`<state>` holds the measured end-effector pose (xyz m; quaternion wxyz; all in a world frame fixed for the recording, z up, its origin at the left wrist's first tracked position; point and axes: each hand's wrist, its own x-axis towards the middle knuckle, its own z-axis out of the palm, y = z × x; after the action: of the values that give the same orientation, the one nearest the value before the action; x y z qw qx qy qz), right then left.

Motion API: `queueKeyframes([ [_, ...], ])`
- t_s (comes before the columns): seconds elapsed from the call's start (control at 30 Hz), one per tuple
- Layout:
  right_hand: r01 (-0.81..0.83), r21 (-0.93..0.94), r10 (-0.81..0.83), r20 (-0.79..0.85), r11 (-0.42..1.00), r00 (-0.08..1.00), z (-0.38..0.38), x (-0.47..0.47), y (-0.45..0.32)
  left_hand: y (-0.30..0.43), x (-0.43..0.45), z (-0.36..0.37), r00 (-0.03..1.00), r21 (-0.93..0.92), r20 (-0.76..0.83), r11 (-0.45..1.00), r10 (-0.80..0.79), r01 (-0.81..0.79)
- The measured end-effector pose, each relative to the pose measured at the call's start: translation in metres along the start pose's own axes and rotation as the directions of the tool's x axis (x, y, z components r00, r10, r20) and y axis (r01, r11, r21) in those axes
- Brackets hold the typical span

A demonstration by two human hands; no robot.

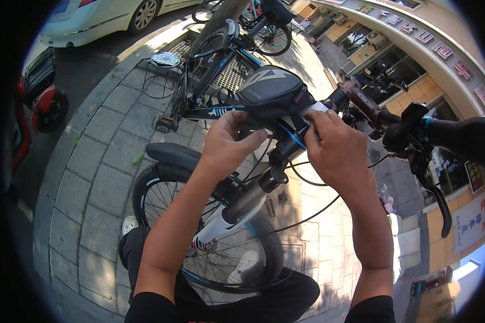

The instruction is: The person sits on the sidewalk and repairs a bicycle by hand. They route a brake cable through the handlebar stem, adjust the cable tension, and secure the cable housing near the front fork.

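A black top-tube bag sits on the bicycle frame, close behind the head tube. My left hand is at the bag's lower edge, thumb and fingers apart; whether it pinches a strap there cannot be told. At the front underside of the bag, my right hand has its fingers curled by a black strap beside the head tube, their tips partly hidden. Below my arms are the white suspension fork and the front wheel. The handlebar stem lies beyond my right hand.
A brake lever and grip reach out at the right. Brake cables loop beside the fork. Another bicycle leans near a tree trunk. A red scooter and a white car stand at the left.
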<state>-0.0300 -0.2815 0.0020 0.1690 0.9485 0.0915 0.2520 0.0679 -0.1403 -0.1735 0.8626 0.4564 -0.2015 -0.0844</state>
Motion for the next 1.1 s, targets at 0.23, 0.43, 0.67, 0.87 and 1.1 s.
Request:
queueKeyframes([
  [0.23,0.043,0.01,-0.043,0.005,0.999,0.999,0.001,0.004,-0.003,0.035,0.007,-0.024,0.971,0.595,0.049,0.774,0.234,-0.216],
  [0.43,-0.029,0.066,0.026,0.04,0.997,0.999,0.002,0.008,-0.007,0.042,0.03,-0.034,0.99,0.088,0.123,0.994,-0.071,0.06],
  [0.67,-0.109,0.039,0.106,0.087,0.993,0.991,-0.009,0.019,-0.008,0.024,0.031,-0.03,0.906,-0.447,0.394,0.829,-0.156,0.337],
  [0.87,-0.084,0.078,0.08,0.055,0.993,0.995,-0.002,0.023,-0.009,0.022,0.032,-0.022,0.949,-0.449,0.293,0.859,-0.118,0.245],
  [1.1,-0.225,0.205,0.199,0.14,0.953,0.97,-0.024,0.005,0.004,0.012,0.028,-0.001,0.974,-0.4,0.221,0.916,0.06,0.034],
])
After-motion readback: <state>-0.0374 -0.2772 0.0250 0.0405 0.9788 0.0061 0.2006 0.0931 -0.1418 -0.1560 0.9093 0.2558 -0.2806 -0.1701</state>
